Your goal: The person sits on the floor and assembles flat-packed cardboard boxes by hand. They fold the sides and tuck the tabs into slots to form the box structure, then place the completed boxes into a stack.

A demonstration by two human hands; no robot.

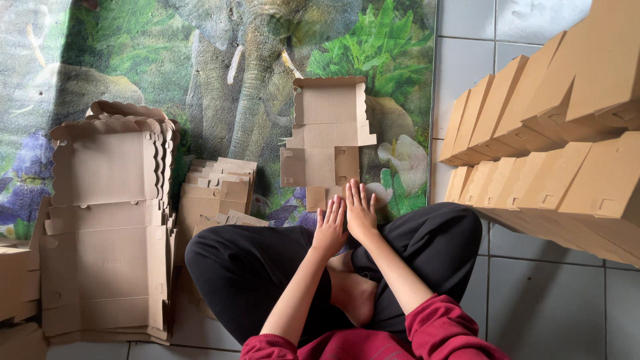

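Many folded brown cardboard boxes (pixel 533 127) are stacked at the right; a tall pile of flat blanks (pixel 107 220) is left. One flat scalloped blank (pixel 328 143) lies ahead on the mat, pressed by both hands (pixel 331 227) (pixel 361 210), fingers flat and slightly spread.

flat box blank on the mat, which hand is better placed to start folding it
Right, probably: the right hand already lies on the flat cardboard blank's near edge, while the left hand rests just short of it.

Both hands (pixel 347 220) cover the flat carton blank's (pixel 327 140) near end; folded boxes (pixel 567 133) run off-frame.
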